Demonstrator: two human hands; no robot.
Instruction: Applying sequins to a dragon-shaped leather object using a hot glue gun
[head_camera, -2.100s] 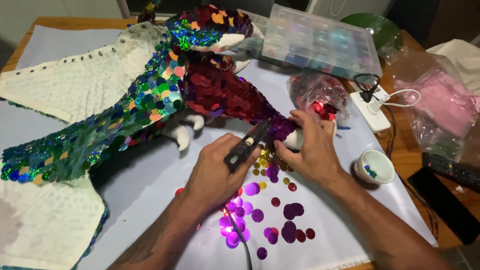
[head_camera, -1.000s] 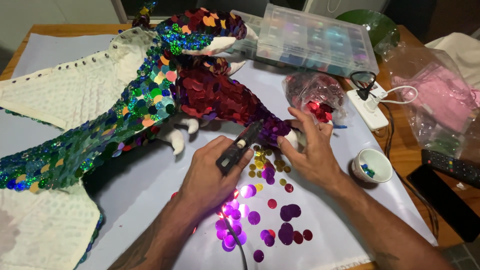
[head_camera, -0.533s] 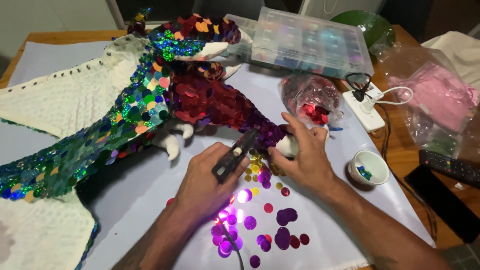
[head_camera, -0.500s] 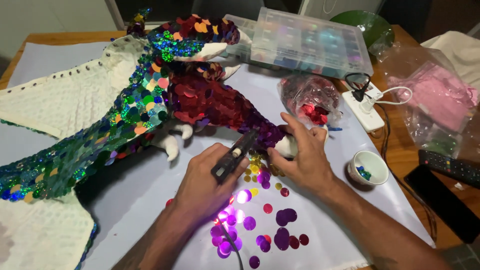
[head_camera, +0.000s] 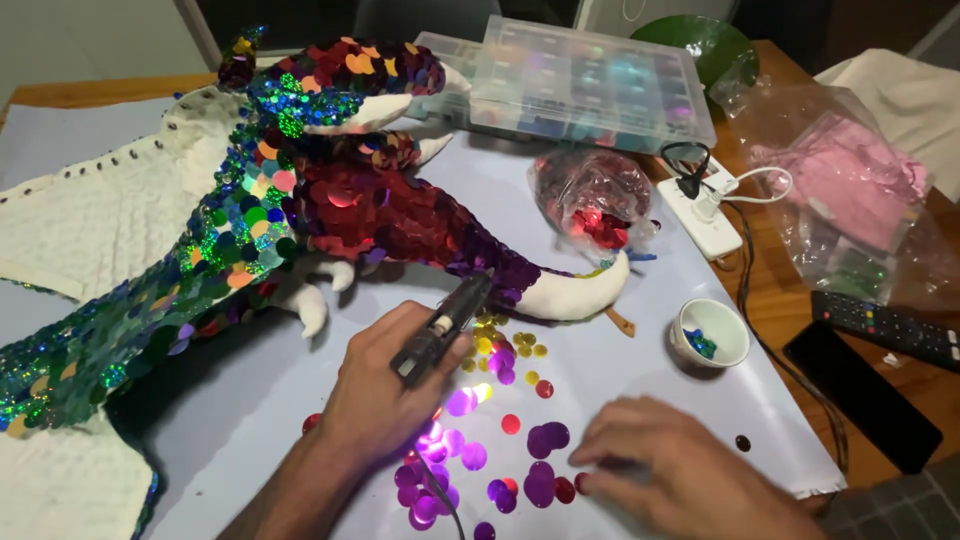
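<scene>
1. Change: right hand (head_camera: 690, 475) gone from the dragon's tail tip, where it rested half a second ago. Now low in the frame, bottom right, fingers bent down flat onto the loose purple sequins (head_camera: 535, 470) on the white sheet (head_camera: 780, 420). Cannot tell if a sequin is pinched yet.
2. Meaning: looks like picking the next sequin to stick on.
3. Left hand (head_camera: 385, 395) wrapped tight round a black glue gun (head_camera: 445, 325), middle of the frame, just as before. Tip pointing up-right, close to the tail.
4. Toy dragon (head_camera: 330, 200) lying across the upper left. Soft and puffy, covered in shiny round sequins, red on the body, green and blue on the wing. Bare cream cloth on the tail tip (head_camera: 580, 295) and the bumpy wing at far left.
5. Gold sequins (head_camera: 505, 345) in a small heap beside the gun tip. Flat, round, glittery.
6. Small white bowl (head_camera: 710, 335) with blue bits at right. Clear plastic box (head_camera: 590, 80) at top, crinkly bag of red sequins (head_camera: 595, 200) below it.
</scene>
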